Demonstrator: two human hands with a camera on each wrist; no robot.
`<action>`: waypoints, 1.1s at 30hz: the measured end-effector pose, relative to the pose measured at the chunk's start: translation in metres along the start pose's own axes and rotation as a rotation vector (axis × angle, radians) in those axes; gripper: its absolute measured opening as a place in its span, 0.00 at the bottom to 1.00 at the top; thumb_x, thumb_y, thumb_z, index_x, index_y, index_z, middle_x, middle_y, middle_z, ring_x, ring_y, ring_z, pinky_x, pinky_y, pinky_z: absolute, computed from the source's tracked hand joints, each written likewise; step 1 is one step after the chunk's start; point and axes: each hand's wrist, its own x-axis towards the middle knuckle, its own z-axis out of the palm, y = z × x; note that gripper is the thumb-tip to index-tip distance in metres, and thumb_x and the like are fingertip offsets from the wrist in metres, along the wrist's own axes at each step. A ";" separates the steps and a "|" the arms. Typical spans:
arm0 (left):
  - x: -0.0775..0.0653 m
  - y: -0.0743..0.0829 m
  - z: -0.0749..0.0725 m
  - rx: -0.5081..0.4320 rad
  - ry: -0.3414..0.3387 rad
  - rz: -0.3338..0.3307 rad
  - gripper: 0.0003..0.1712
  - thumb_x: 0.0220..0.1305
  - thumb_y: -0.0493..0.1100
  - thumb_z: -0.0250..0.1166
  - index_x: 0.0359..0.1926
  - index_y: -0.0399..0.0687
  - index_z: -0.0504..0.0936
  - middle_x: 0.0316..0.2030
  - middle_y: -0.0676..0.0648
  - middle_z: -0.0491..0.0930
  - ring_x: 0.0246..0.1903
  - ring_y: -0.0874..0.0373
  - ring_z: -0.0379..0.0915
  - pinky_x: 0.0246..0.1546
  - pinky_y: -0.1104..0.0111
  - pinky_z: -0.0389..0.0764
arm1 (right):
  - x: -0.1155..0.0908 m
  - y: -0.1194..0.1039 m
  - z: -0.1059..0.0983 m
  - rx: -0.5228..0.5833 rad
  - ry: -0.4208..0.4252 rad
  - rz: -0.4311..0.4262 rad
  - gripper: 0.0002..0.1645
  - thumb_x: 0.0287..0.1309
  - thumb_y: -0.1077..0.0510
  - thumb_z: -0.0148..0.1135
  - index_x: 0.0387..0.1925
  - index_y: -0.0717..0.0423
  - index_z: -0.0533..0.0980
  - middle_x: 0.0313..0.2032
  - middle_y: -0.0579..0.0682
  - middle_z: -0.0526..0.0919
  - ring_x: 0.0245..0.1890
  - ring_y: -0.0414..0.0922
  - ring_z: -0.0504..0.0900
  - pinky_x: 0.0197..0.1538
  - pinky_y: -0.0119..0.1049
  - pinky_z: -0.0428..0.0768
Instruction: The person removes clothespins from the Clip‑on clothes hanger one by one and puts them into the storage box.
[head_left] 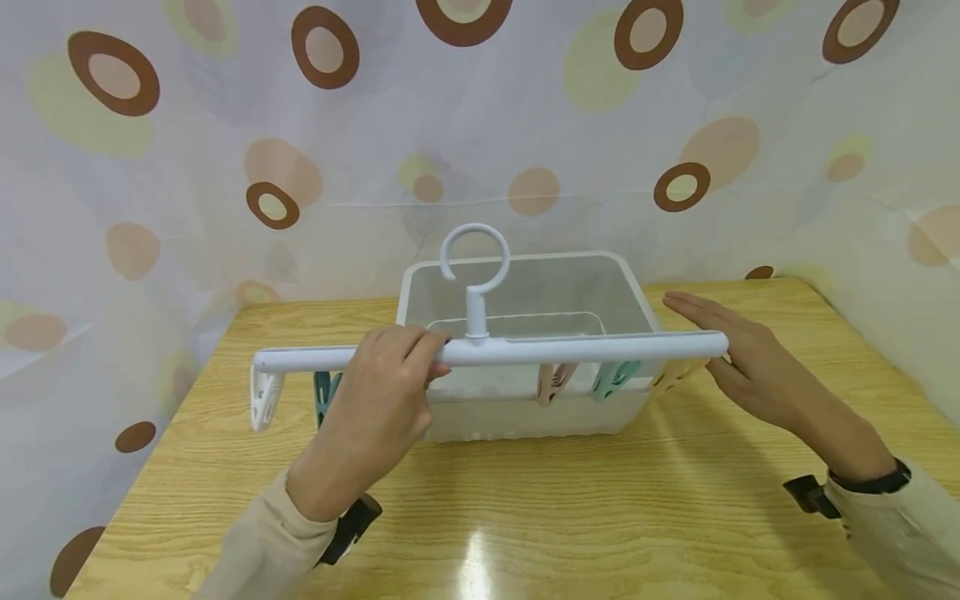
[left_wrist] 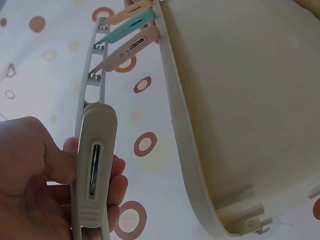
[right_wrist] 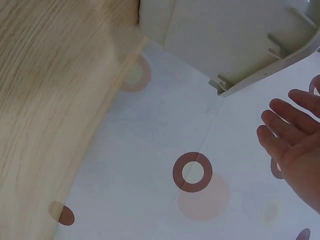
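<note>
My left hand (head_left: 378, 396) grips the bar of a white clip hanger (head_left: 585, 348), left of its round hook (head_left: 506, 250). The bar is held roughly level above the front of a white plastic bin (head_left: 525, 417). Clothespins hang from it: a white one (head_left: 264, 402) at the left end, and a pink one (head_left: 553, 383), a teal one (head_left: 615, 377) and a pale orange one (head_left: 675, 373) on the right. In the left wrist view a pale clothespin (left_wrist: 97, 170) lies between the left thumb and fingers. My right hand (head_left: 757, 367) is by the hanger's right end, fingers extended, holding nothing.
The bin stands on a wood-grain table (head_left: 540, 517), toward the back edge. A white sheet (head_left: 360, 150) with brown and yellow circles hangs behind and at both sides. In the right wrist view the bin's underside edge (right_wrist: 270, 70) shows near the right fingers.
</note>
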 end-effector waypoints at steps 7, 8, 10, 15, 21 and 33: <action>0.002 -0.002 -0.002 0.016 0.002 -0.012 0.09 0.59 0.31 0.66 0.40 0.30 0.81 0.32 0.42 0.80 0.34 0.47 0.77 0.39 0.57 0.77 | -0.007 -0.002 0.000 0.036 0.054 0.018 0.31 0.67 0.69 0.52 0.69 0.54 0.64 0.66 0.54 0.68 0.66 0.28 0.58 0.58 0.15 0.57; 0.002 -0.002 -0.002 0.017 0.002 -0.014 0.08 0.59 0.31 0.66 0.40 0.31 0.81 0.32 0.42 0.80 0.34 0.47 0.77 0.39 0.57 0.76 | -0.007 -0.003 0.000 0.044 0.065 0.020 0.29 0.67 0.68 0.52 0.69 0.55 0.64 0.65 0.53 0.69 0.66 0.28 0.59 0.59 0.16 0.57; 0.003 -0.003 -0.002 0.015 0.007 -0.016 0.08 0.58 0.31 0.67 0.40 0.31 0.81 0.32 0.42 0.80 0.35 0.47 0.77 0.39 0.56 0.76 | -0.008 -0.004 0.000 0.065 0.090 0.023 0.27 0.69 0.68 0.50 0.67 0.56 0.66 0.65 0.49 0.70 0.65 0.28 0.61 0.59 0.16 0.58; 0.004 -0.004 -0.001 0.010 0.004 -0.022 0.09 0.58 0.31 0.67 0.40 0.31 0.81 0.32 0.42 0.80 0.35 0.47 0.78 0.40 0.56 0.76 | -0.009 -0.011 -0.001 0.150 0.114 0.053 0.25 0.70 0.69 0.44 0.66 0.58 0.68 0.63 0.43 0.72 0.63 0.31 0.66 0.58 0.18 0.62; 0.005 -0.004 0.000 0.002 0.003 -0.027 0.09 0.58 0.31 0.68 0.40 0.31 0.81 0.33 0.42 0.80 0.35 0.47 0.78 0.42 0.55 0.77 | -0.010 -0.019 0.002 0.254 0.098 0.065 0.25 0.70 0.69 0.42 0.66 0.58 0.67 0.61 0.47 0.74 0.60 0.35 0.70 0.57 0.21 0.65; 0.008 -0.001 0.004 0.001 0.037 -0.035 0.10 0.57 0.32 0.68 0.40 0.32 0.81 0.33 0.42 0.80 0.35 0.46 0.78 0.42 0.54 0.77 | -0.012 -0.023 0.014 0.265 0.195 -0.025 0.29 0.54 0.76 0.61 0.59 0.64 0.72 0.59 0.37 0.74 0.60 0.34 0.71 0.59 0.22 0.66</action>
